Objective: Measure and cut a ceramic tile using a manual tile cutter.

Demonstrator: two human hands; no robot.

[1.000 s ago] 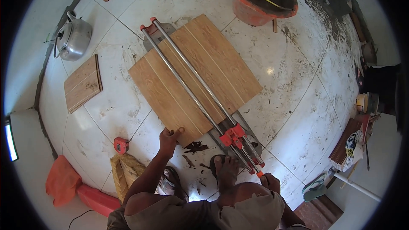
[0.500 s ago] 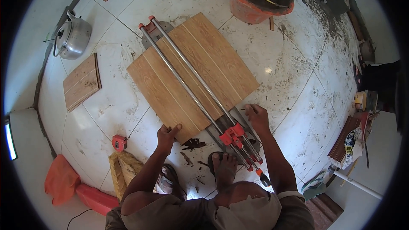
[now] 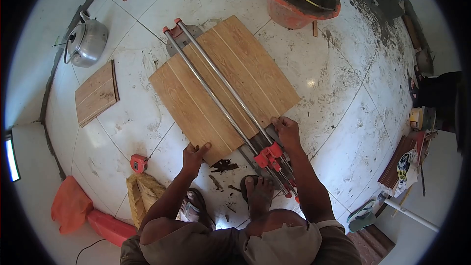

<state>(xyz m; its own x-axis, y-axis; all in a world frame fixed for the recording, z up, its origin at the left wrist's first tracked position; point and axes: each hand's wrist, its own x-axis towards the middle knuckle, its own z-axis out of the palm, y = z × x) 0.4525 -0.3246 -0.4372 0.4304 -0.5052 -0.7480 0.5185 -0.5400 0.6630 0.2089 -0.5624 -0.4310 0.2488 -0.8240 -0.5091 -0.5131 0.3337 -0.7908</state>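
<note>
A square wood-patterned tile [image 3: 260,64] lies askew on a manual tile cutter, beneath its two steel rails [image 3: 223,79]. Red parts of the cutter's carriage [image 3: 268,155] sit at the rails' near end, just off the tile. My left hand [image 3: 195,158] grips the tile's near left corner, thumb on top and fingers at the edge. At the tile's near edge, right of the rails, my right hand [image 3: 286,128] has its fingers bent and pinched on the border. Its forearm hides part of the cutter's handle end.
Cut tile pieces [image 3: 97,94] and a kettle [image 3: 89,44] stand left; a red tape measure [image 3: 139,163] lies nearer. A mortar bucket [image 3: 289,15] is at the back. Dark debris [image 3: 224,165] lies by my feet. A person's leg [image 3: 439,88] shows at far right.
My right hand has moved left and inward from beside the tile onto its near edge. My left hand keeps its grip, and the tile stays in nearly the same place.
</note>
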